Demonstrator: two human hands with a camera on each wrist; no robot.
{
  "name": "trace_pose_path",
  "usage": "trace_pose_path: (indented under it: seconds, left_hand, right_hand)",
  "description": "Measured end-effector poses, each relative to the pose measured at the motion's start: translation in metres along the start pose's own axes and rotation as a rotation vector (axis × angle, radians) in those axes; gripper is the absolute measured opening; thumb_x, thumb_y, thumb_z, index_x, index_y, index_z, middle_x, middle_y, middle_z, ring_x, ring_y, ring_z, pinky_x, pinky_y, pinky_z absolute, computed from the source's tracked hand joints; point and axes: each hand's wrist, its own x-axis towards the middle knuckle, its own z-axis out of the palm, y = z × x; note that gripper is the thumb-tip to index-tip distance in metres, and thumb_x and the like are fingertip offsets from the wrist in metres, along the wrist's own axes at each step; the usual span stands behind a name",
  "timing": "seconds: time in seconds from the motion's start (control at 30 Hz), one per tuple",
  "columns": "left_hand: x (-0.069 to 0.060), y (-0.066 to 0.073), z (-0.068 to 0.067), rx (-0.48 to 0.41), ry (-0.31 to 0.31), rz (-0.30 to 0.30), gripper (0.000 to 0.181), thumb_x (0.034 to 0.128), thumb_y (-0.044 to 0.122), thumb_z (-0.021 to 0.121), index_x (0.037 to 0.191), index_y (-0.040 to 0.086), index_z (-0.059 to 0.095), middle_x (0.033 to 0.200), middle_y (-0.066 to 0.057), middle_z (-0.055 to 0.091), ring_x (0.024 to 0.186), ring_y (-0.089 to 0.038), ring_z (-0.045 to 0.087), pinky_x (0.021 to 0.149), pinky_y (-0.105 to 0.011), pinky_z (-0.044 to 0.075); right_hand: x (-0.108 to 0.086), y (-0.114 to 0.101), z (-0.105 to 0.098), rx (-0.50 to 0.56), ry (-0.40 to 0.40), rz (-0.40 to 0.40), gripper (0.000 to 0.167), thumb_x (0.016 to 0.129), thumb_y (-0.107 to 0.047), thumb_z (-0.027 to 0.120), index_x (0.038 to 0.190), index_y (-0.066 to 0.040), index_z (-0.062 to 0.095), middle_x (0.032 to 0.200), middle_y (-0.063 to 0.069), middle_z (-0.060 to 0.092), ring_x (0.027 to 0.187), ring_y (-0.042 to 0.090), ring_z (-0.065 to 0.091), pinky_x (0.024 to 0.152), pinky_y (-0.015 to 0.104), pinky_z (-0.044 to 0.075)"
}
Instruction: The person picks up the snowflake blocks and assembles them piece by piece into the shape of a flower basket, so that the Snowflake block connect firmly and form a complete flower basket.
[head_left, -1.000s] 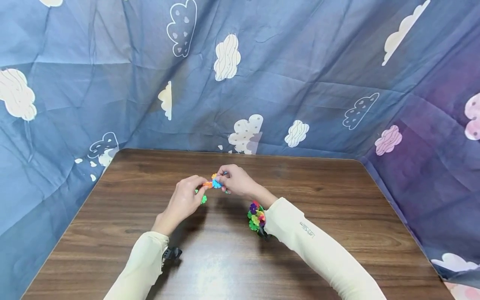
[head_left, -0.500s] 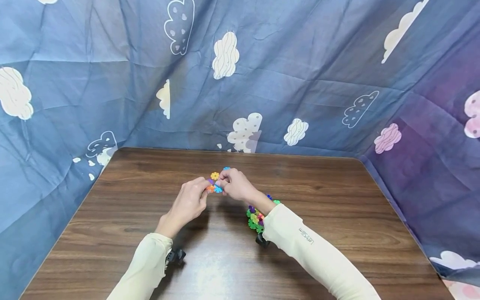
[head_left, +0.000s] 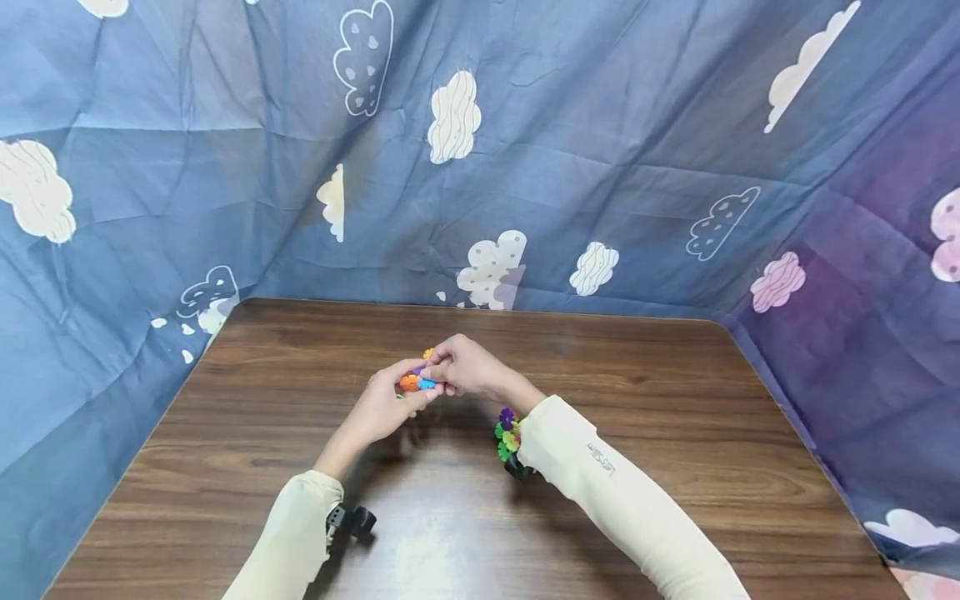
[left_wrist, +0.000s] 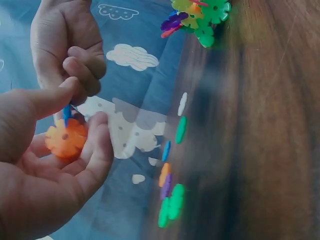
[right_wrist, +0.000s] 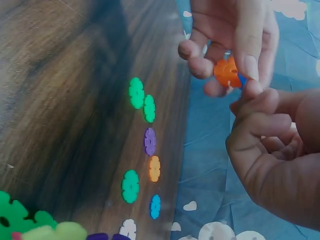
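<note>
Over the far middle of the table my two hands meet at a pair of slotted plastic flower discs, one orange [left_wrist: 66,138] and one blue [head_left: 426,384]. The blue disc stands edge-on against the orange one, seemingly in its slot. My left hand [head_left: 381,408] has its fingers curled round the orange disc, the thumb near the blue one. With thumb and fingertips, my right hand [right_wrist: 280,155] pinches the blue disc, covering much of it.
Loose flower discs lie near the far table edge: several green ones [right_wrist: 130,186], a purple disc [right_wrist: 150,141], a yellow-orange disc [right_wrist: 154,168], a small blue disc [right_wrist: 155,206] and a white disc [right_wrist: 128,229]. A multicoloured disc cluster [left_wrist: 200,12] sits beneath the right forearm.
The orange and blue discs, held apart a second ago, have come together and turned. My left fingers have spread wider around them; the right hand has stayed close by.
</note>
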Motion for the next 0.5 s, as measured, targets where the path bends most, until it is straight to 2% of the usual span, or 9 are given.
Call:
trace_pose_path:
  seconds: [0.1, 0.13, 0.27, 0.4, 0.43, 0.5]
  left_hand:
    - [0.001, -0.003, 0.002, -0.046, 0.052, -0.011, 0.039, 0.0886, 0.012, 0.076, 0.124, 0.001, 0.064, 0.093, -0.016, 0.069, 0.068, -0.034, 0.067, 0.059, -0.033, 0.058]
    - [0.000, -0.005, 0.001, -0.053, 0.062, -0.008, 0.038, 0.0882, 0.012, 0.076, 0.123, 0.001, 0.065, 0.093, -0.016, 0.069, 0.069, -0.033, 0.067, 0.058, -0.030, 0.057]
    - [-0.001, -0.011, -0.001, -0.071, 0.087, 0.016, 0.034, 0.0871, 0.011, 0.077, 0.118, 0.001, 0.066, 0.094, -0.017, 0.069, 0.067, -0.026, 0.066, 0.059, -0.026, 0.056]
    - [0.000, -0.020, -0.003, -0.169, 0.066, -0.011, 0.034, 0.0885, 0.007, 0.074, 0.119, -0.003, 0.062, 0.093, -0.014, 0.068, 0.070, -0.020, 0.066, 0.062, -0.028, 0.058]
    - [-0.001, -0.023, -0.004, -0.199, 0.058, -0.030, 0.034, 0.0889, 0.005, 0.073, 0.119, -0.004, 0.060, 0.091, -0.013, 0.068, 0.070, -0.019, 0.066, 0.063, -0.029, 0.058]
    - [-0.001, -0.027, -0.005, -0.257, 0.043, -0.068, 0.032, 0.0898, 0.003, 0.071, 0.118, -0.005, 0.057, 0.088, -0.009, 0.068, 0.072, -0.019, 0.068, 0.065, -0.032, 0.060]
  right_hand:
    - [0.003, -0.002, -0.002, -0.008, -0.023, 0.008, 0.015, 0.098, -0.009, 0.062, 0.090, 0.003, 0.068, 0.056, 0.000, 0.059, 0.047, 0.005, 0.051, 0.046, 0.019, 0.042]
    - [0.005, -0.002, -0.003, -0.013, -0.040, 0.011, 0.016, 0.098, -0.008, 0.061, 0.091, 0.003, 0.068, 0.056, 0.000, 0.059, 0.047, 0.005, 0.052, 0.046, 0.019, 0.043]
    - [0.009, -0.005, -0.007, -0.004, -0.098, 0.016, 0.019, 0.101, -0.004, 0.052, 0.097, 0.005, 0.068, 0.057, 0.000, 0.060, 0.050, 0.007, 0.056, 0.048, 0.018, 0.046]
    - [0.014, -0.009, -0.010, 0.006, -0.108, 0.032, 0.020, 0.101, -0.006, 0.053, 0.100, 0.006, 0.069, 0.062, 0.006, 0.064, 0.052, 0.009, 0.059, 0.051, 0.021, 0.050]
    - [0.016, -0.009, -0.011, -0.046, -0.089, 0.027, 0.021, 0.101, -0.009, 0.054, 0.099, 0.006, 0.069, 0.065, 0.009, 0.067, 0.054, 0.010, 0.060, 0.053, 0.024, 0.052]
    - [0.020, -0.007, -0.012, -0.229, -0.048, 0.030, 0.022, 0.101, -0.015, 0.058, 0.100, 0.002, 0.071, 0.077, 0.011, 0.071, 0.063, 0.013, 0.063, 0.061, 0.028, 0.056]
